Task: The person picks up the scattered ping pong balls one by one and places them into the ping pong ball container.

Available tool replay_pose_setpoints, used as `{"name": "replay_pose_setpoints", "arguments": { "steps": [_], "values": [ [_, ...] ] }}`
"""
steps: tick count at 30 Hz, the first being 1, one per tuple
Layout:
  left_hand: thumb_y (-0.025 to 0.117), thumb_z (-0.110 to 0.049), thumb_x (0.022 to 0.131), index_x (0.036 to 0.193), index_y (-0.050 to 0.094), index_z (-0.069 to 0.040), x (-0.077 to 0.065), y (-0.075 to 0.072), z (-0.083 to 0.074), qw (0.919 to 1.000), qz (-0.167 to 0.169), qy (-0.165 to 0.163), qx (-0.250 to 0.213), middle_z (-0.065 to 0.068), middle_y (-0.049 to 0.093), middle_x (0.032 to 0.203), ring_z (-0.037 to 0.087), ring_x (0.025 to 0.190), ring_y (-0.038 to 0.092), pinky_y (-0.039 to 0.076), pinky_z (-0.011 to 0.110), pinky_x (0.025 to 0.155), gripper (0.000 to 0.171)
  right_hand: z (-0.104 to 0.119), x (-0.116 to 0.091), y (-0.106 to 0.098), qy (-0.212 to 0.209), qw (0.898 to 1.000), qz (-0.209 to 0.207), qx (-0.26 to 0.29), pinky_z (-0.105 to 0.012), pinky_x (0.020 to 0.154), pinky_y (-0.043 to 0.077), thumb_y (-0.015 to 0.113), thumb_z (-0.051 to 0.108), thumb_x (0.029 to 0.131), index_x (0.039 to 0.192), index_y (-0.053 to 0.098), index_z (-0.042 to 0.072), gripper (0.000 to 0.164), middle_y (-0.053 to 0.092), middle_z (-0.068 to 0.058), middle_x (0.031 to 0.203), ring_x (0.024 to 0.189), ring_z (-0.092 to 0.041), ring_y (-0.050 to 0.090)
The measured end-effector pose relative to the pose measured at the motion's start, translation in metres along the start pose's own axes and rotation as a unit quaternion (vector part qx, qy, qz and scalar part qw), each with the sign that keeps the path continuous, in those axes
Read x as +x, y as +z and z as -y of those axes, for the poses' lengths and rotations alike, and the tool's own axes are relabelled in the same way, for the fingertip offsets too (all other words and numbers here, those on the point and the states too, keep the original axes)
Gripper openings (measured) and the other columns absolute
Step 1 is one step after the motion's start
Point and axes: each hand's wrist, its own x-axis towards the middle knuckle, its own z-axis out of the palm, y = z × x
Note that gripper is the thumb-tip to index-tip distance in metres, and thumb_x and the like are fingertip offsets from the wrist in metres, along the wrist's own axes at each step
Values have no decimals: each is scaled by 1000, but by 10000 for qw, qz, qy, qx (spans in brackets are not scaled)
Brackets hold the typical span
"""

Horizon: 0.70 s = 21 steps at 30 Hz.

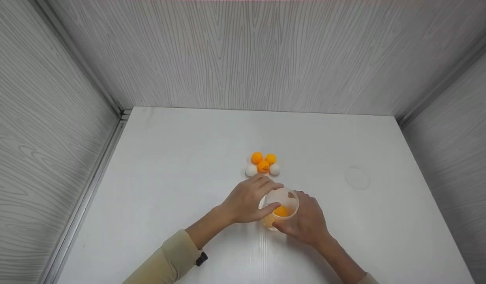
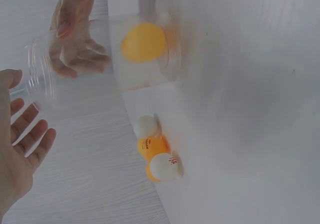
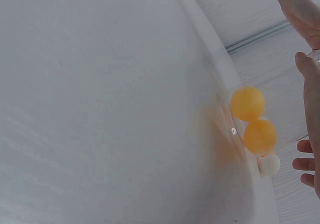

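Observation:
A clear jar (image 1: 271, 225) stands upright, its mouth facing up. Inside it an orange ping-pong ball (image 2: 145, 42) shows through the wall near the base, with more orange beside it in the head view. My right hand (image 1: 309, 219) holds the jar from the right, thumb on the near side and fingers round the far side. My left hand (image 1: 250, 199) is at the left of the mouth, fingers spread along the back rim and thumb over the opening. In the left wrist view its fingers (image 2: 31, 134) are loosely spread beside the rim, with no ball among them.
Beyond the jar several ping-pong balls lie close together: orange balls (image 1: 257, 157) and two white balls (image 1: 274, 169). A thin clear round lid (image 1: 357, 178) lies flat on the white table (image 1: 179, 150) to the right. Grey wood-grain panels (image 1: 243, 59) enclose the back and sides.

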Motion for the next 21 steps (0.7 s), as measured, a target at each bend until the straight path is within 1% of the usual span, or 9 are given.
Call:
{"name": "replay_pose_setpoints", "arguments": {
  "steps": [6, 12, 18, 21],
  "values": [
    [72, -36, 99, 131, 70, -13, 2, -8, 2, 9999, 7, -42, 133, -1, 75, 123, 17, 114, 67, 59, 26, 99, 39, 0, -1, 1, 53, 10000, -26, 14, -44, 87, 60, 93, 59, 62, 128, 61, 7, 90, 73, -9, 116, 97, -25, 66],
    [73, -35, 98, 133, 68, -12, 2, -14, 5, 9998, -35, -52, 206, 0, 74, 129, 17, 115, 68, 60, 26, 98, 42, 0, -1, 0, 68, 10000, 45, 5, -45, 88, 59, 91, 63, 65, 128, 62, 5, 90, 73, -10, 116, 99, -26, 67],
    [73, -36, 99, 135, 66, -14, 1, -17, 8, 9996, 13, -144, 257, -1, 73, 130, 17, 108, 67, 60, 25, 93, 43, 0, -1, 0, 130, 9999, 93, 19, -45, 88, 59, 89, 64, 66, 128, 62, 4, 91, 73, -11, 117, 99, -27, 66],
    [73, -37, 98, 136, 66, -14, 0, -19, 10, 9994, 14, -153, 317, 0, 73, 128, 17, 106, 67, 60, 24, 90, 44, 0, 0, 0, 130, 9999, 78, 28, -44, 87, 59, 90, 64, 65, 127, 63, 4, 91, 73, -11, 116, 97, -26, 66]
  ]
}}
